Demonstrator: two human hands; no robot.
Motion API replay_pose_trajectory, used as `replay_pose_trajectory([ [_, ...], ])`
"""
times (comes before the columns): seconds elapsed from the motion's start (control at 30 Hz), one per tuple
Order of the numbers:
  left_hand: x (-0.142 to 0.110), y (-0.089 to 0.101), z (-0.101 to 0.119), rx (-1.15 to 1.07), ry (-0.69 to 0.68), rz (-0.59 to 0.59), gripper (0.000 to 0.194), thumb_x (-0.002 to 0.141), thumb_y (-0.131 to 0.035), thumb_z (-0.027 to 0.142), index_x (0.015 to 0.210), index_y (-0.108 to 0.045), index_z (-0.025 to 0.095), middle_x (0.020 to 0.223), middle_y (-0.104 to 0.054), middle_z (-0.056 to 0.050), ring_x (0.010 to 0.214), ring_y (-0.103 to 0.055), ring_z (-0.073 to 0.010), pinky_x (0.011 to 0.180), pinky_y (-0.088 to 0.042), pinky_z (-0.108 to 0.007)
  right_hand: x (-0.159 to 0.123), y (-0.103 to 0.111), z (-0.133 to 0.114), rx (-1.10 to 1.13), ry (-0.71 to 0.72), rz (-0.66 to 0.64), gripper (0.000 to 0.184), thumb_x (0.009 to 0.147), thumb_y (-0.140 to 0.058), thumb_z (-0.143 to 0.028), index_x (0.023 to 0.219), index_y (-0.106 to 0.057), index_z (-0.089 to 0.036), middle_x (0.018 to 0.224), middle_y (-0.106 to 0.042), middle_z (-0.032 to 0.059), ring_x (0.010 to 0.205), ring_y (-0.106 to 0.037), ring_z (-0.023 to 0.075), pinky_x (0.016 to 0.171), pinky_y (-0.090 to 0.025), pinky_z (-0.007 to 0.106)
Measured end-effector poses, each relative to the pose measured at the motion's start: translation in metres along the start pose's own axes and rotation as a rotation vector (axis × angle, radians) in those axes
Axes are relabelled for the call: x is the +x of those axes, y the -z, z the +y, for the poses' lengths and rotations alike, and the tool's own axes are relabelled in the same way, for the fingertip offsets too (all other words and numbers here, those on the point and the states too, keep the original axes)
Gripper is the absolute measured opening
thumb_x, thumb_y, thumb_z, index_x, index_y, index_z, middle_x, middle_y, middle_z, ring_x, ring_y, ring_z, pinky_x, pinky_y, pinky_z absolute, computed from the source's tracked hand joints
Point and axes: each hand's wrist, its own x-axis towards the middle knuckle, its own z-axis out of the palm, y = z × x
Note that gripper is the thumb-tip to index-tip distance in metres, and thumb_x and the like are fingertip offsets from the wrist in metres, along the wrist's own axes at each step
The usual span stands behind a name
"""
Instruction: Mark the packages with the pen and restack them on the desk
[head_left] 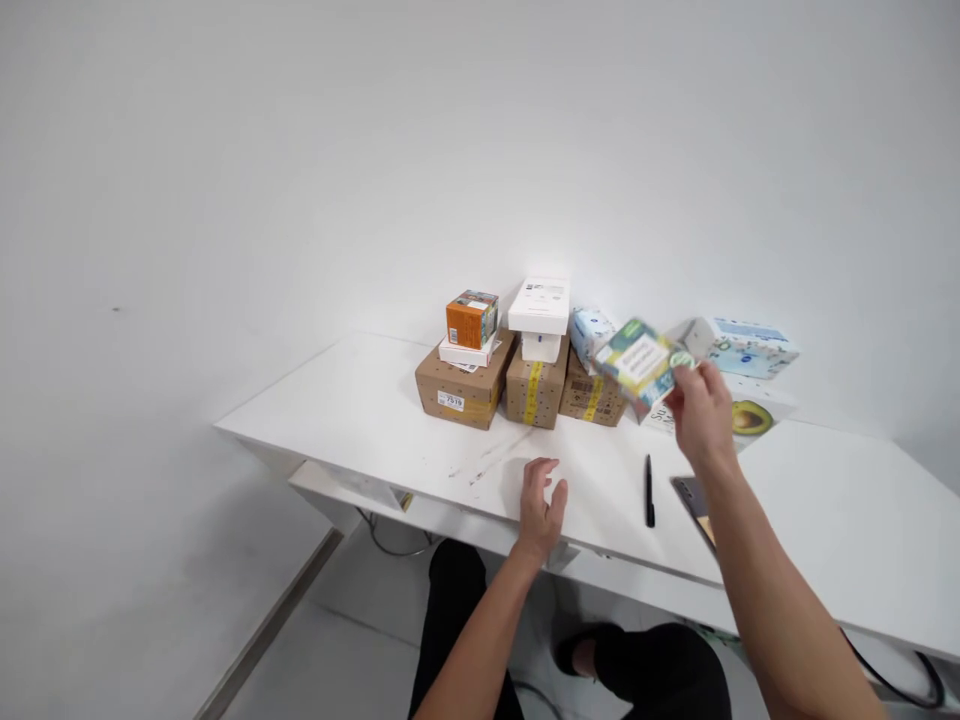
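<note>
My right hand (702, 412) grips the right end of a small, flat printed box (637, 362) in green, blue and yellow with a white label. The box is tilted, slightly blurred, and held up in front of the stacked packages. My left hand (541, 508) is at the table's front edge, fingers apart and slightly curled, holding nothing. Behind the held box are a blue-and-white soft pack (589, 330) and a taped brown carton (581, 392). A white box with an avocado picture (751, 418) is partly hidden by my right hand.
On the white table (352, 400), an orange box (466, 322) tops a brown carton (459, 385), and a white box (541, 303) tops another carton (535, 392). A blue-and-white pack (750, 350) lies on the avocado box. A black pen (649, 492) and a dark phone (691, 500) lie in front.
</note>
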Motion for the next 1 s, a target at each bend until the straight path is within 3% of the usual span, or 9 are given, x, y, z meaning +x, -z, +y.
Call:
replay_pose_trajectory([
  [0.13, 0.002, -0.002, -0.002, -0.129, 0.123, 0.1, 0.036, 0.093, -0.039, 0.044, 0.114, -0.055, 0.019, 0.115, -0.056, -0.011, 0.101, -0.058, -0.02, 0.085, -0.05, -0.035, -0.094, -0.003, 0.039, 0.223, -0.382, -0.142, 0.034, 0.077, -0.057, -0.052, 0.095, -0.055, -0.024, 0.088, -0.063, 0.0031, 0.08, -0.063, 0.0215, 0.065, -0.054, 0.035],
  [0.23, 0.003, -0.002, -0.003, -0.152, 0.136, 0.115, 0.041, 0.095, -0.035, 0.048, 0.114, -0.056, 0.018, 0.117, -0.058, -0.012, 0.104, -0.058, -0.0202, 0.086, -0.05, -0.034, -0.144, -0.022, 0.061, 0.315, -0.498, -0.104, 0.037, 0.077, -0.059, -0.053, 0.098, -0.054, -0.023, 0.097, -0.064, 0.0039, 0.084, -0.063, 0.0209, 0.071, -0.054, 0.036],
  [0.3, 0.003, -0.002, -0.003, -0.104, 0.124, 0.108, 0.042, 0.095, -0.034, 0.048, 0.114, -0.056, 0.018, 0.117, -0.059, -0.012, 0.107, -0.056, -0.0208, 0.089, -0.048, -0.035, -0.162, -0.034, 0.073, 0.339, -0.509, -0.05, 0.039, 0.079, -0.058, -0.054, 0.102, -0.052, -0.023, 0.102, -0.063, 0.0044, 0.088, -0.062, 0.0208, 0.076, -0.054, 0.037],
  [0.43, 0.007, -0.002, -0.004, -0.055, 0.154, 0.123, 0.041, 0.092, -0.044, 0.049, 0.116, -0.056, 0.018, 0.12, -0.059, -0.012, 0.109, -0.056, -0.0216, 0.093, -0.045, -0.036, -0.168, -0.045, 0.086, 0.301, -0.481, -0.043, 0.04, 0.08, -0.055, -0.056, 0.101, -0.049, -0.022, 0.101, -0.06, 0.0044, 0.089, -0.06, 0.0201, 0.079, -0.052, 0.038],
  [0.57, 0.018, -0.006, -0.007, -0.224, 0.282, 0.214, 0.044, 0.084, -0.057, 0.052, 0.111, -0.057, 0.018, 0.113, -0.061, -0.011, 0.096, -0.06, -0.0195, 0.082, -0.049, -0.032, -0.152, -0.035, 0.084, 0.261, -0.509, -0.244, 0.037, 0.074, -0.064, -0.053, 0.089, -0.051, -0.022, 0.09, -0.064, 0.0036, 0.083, -0.062, 0.0207, 0.082, -0.05, 0.039],
  [0.7, 0.033, -0.015, -0.011, -0.399, 0.355, 0.325, 0.045, 0.077, -0.064, 0.053, 0.104, -0.059, 0.018, 0.107, -0.062, -0.009, 0.091, -0.062, -0.0186, 0.078, -0.05, -0.029, -0.139, -0.028, 0.082, 0.361, -0.547, -0.474, 0.05, 0.074, -0.066, -0.046, 0.115, -0.049, -0.023, 0.095, -0.067, 0.0041, 0.09, -0.065, 0.0223, 0.09, -0.047, 0.043],
  [0.77, 0.038, -0.019, -0.013, -0.425, 0.346, 0.315, 0.045, 0.079, -0.06, 0.055, 0.104, -0.059, 0.019, 0.107, -0.062, -0.009, 0.095, -0.063, -0.0191, 0.08, -0.05, -0.03, -0.138, -0.031, 0.086, 0.4, -0.525, -0.463, 0.061, 0.072, -0.067, -0.041, 0.126, -0.044, -0.024, 0.104, -0.065, 0.0061, 0.097, -0.063, 0.0234, 0.093, -0.047, 0.044],
  [0.87, 0.038, -0.022, -0.016, -0.476, 0.322, 0.256, 0.047, 0.082, -0.055, 0.058, 0.108, -0.059, 0.019, 0.111, -0.063, -0.009, 0.103, -0.062, -0.0211, 0.087, -0.05, -0.032, -0.142, -0.041, 0.099, 0.461, -0.41, -0.318, 0.075, 0.065, -0.07, -0.034, 0.132, -0.038, -0.025, 0.127, -0.055, 0.0101, 0.116, -0.054, 0.0265, 0.099, -0.044, 0.045],
  [1.0, 0.035, -0.021, -0.018, -0.548, 0.272, 0.11, 0.049, 0.089, -0.044, 0.056, 0.117, -0.059, 0.019, 0.12, -0.062, -0.01, 0.115, -0.057, -0.0228, 0.096, -0.046, -0.035, -0.146, -0.053, 0.113, 0.388, -0.259, -0.229, 0.079, 0.063, -0.068, -0.026, 0.135, -0.036, -0.024, 0.143, -0.041, 0.0114, 0.132, -0.04, 0.0286, 0.108, -0.035, 0.047],
])
